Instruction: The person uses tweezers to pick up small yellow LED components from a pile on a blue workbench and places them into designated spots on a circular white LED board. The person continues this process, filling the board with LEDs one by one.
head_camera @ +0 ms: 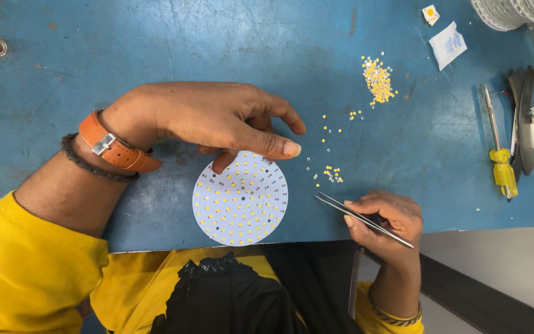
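Seen from the head camera, a person in yellow sleeves works at a scuffed blue bench (156,37). The left hand (211,117), an orange-strapped watch (115,148) on its wrist, hovers with fingers loosely spread and holding nothing, the thumb tip resting on the upper edge of a round white LED board (240,201) that lies flat just below it, near the bench's front edge. The right hand (385,216) sits to the right of the board, closed in a narrow pinch around slim metal tweezers (363,219), whose points aim left toward the board without touching it. Between the two hands and slightly beyond lie a few scattered tiny yellow chips (332,175), with a denser pile of chips (378,79) farther out past the right hand. Well to the right of that hand rest a yellow-handled screwdriver (500,162) and a small white sachet (447,44). The board looks thin, light and stiff, likely to slide on the smooth surface unless pinned; it is best taken by its bare rim, away from the rows of small yellow parts, which appear delicate. The loose chips seem too small for fingers and are probably best picked up singly by their sides with the tweezer tips.
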Demonstrator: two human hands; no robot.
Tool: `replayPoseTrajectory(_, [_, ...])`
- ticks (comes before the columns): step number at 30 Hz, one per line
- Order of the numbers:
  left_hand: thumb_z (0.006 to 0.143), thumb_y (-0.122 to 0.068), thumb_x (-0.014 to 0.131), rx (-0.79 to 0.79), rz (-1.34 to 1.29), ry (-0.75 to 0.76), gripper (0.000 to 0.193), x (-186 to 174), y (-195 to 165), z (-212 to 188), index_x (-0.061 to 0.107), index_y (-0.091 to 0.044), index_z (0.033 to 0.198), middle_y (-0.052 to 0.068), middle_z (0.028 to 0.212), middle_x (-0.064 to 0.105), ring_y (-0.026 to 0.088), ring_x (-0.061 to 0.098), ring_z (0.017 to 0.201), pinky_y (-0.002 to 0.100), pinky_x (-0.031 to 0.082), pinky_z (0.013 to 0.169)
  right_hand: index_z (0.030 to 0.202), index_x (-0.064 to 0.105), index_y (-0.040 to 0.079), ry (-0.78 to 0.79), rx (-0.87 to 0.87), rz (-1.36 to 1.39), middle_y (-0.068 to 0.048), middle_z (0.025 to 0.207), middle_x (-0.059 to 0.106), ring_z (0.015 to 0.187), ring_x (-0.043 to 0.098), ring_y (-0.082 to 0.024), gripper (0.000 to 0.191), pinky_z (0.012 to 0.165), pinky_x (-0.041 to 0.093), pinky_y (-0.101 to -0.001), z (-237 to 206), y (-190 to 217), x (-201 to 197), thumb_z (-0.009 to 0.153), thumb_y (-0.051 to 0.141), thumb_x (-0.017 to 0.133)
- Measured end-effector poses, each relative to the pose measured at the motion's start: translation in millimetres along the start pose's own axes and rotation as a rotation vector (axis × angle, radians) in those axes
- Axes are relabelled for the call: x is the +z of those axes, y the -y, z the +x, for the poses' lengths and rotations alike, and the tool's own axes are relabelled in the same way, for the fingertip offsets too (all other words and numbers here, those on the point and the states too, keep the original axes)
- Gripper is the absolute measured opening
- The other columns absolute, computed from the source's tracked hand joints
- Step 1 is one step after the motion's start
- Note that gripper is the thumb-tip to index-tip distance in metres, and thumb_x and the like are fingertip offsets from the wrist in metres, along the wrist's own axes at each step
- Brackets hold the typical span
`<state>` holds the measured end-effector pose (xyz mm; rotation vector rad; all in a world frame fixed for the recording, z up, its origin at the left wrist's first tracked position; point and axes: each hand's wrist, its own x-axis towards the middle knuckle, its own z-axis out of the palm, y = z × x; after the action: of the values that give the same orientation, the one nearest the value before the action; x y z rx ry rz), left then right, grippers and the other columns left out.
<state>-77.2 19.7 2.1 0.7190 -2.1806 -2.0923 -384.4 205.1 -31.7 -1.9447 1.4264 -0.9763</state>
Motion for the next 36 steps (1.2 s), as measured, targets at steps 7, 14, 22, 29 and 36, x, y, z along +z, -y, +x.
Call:
replayPoseTrajectory(7, [0.082, -0.054, 0.063, -0.008, 0.013, -0.011, 0.075, 0.4, 1.1, -0.2, 0.057, -0.008, 0.140, 0.013, 0.096, 0.082, 0.015, 0.063, 0.034, 0.027, 0.044, 0.033, 0.098, 0.073, -0.002, 0.013, -0.011, -0.015, -0.007, 0.079, 0.072, 0.064, 0.065, -0.009, 0.020, 0.056, 0.046, -0.0198, 0.3, 1.2, 0.3, 0.081, 0.005, 0.081])
replayPoseTrajectory(14, [0.082, -0.054, 0.063, 0.000, -0.005, 0.001, 0.075, 0.1, 1.9, 0.4, 0.056, -0.007, 0.140, 0.014, 0.097, 0.081, 0.014, 0.062, 0.034, 0.027, 0.048, 0.036, 0.096, 0.072, -0.001, 0.005, -0.015, -0.004, -0.008, 0.081, 0.072, 0.063, 0.064, -0.008, 0.018, 0.054, 0.044, -0.0195, 0.8, -0.4, -0.1, 0.081, 0.005, 0.081])
replayPoseTrajectory(22, [0.081, -0.055, 0.063, 0.005, -0.020, 0.006, 0.076, -0.3, 2.3, 0.9, 0.056, -0.006, 0.140, 0.016, 0.099, 0.080, 0.015, 0.061, 0.033, 0.029, 0.052, 0.039, 0.094, 0.072, 0.000, 0.018, -0.050, 0.001, -0.008, 0.079, 0.072, 0.064, 0.066, -0.009, 0.017, 0.056, 0.047, -0.0205, 0.3, -1.0, -0.2, 0.081, 0.006, 0.080])
replayPoseTrajectory(29, [0.082, -0.056, 0.062, 0.004, -0.005, 0.005, 0.078, 0.4, 3.6, 0.6, 0.056, -0.006, 0.140, 0.016, 0.102, 0.080, 0.015, 0.062, 0.033, 0.029, 0.059, 0.052, 0.094, 0.072, -0.001, 0.024, -0.027, 0.000, -0.008, 0.078, 0.072, 0.063, 0.067, -0.010, 0.019, 0.056, 0.047, -0.0206, 0.3, -1.0, 0.2, 0.079, 0.006, 0.082])
replayPoseTrajectory(36, [0.082, -0.057, 0.062, 0.005, -0.007, 0.005, 0.079, -0.1, 6.0, 1.2, 0.055, -0.006, 0.141, 0.016, 0.104, 0.080, 0.015, 0.063, 0.033, 0.029, 0.060, 0.054, 0.095, 0.072, -0.001, 0.026, -0.028, -0.007, -0.009, 0.080, 0.073, 0.065, 0.067, -0.011, 0.019, 0.057, 0.048, -0.0210, 0.7, 0.9, -1.1, 0.079, 0.004, 0.082])
